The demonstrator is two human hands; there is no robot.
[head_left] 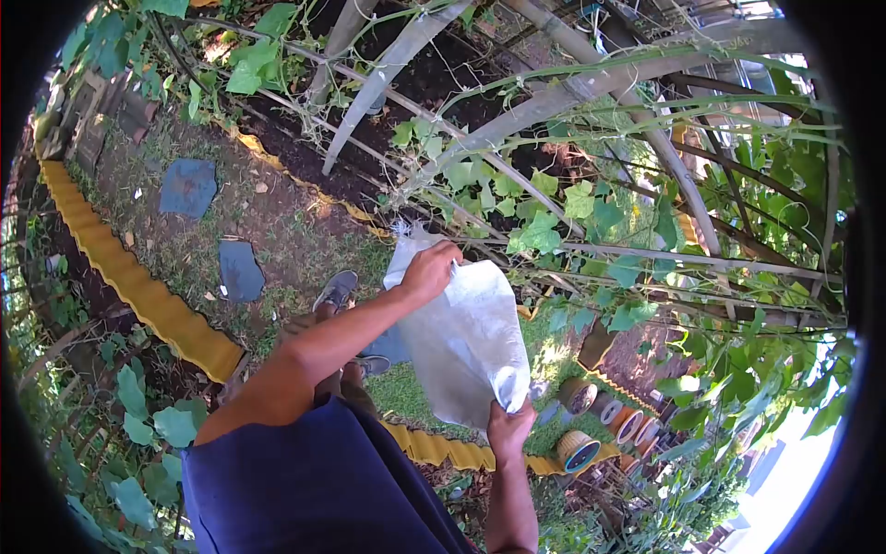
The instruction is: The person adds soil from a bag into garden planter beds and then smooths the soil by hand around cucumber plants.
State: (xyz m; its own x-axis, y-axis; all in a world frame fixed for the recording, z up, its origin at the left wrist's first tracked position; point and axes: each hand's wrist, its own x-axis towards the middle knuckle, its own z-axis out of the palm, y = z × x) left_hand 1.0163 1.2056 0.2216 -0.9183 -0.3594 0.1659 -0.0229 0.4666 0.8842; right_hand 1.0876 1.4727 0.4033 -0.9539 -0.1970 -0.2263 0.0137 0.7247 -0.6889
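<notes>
A pale, whitish woven sack (pixel 466 337) hangs loosely between my two hands, creased and slightly spread out. My left hand (pixel 432 270) is closed on its upper edge, close to a frayed corner. Lower down and to the right, my right hand (pixel 510 430) grips the sack's other corner with the fingers folded round it. The cloth hides part of the grass behind it. What the sack holds, if anything, cannot be seen.
Bamboo poles (pixel 554 97) with climbing vines cross the top and right. Yellow corrugated edging (pixel 138 272) borders the path at left. Slate stepping stones (pixel 188 187) lie on the soil near my shoes (pixel 338 289). Several plant pots (pixel 579 451) stand at lower right.
</notes>
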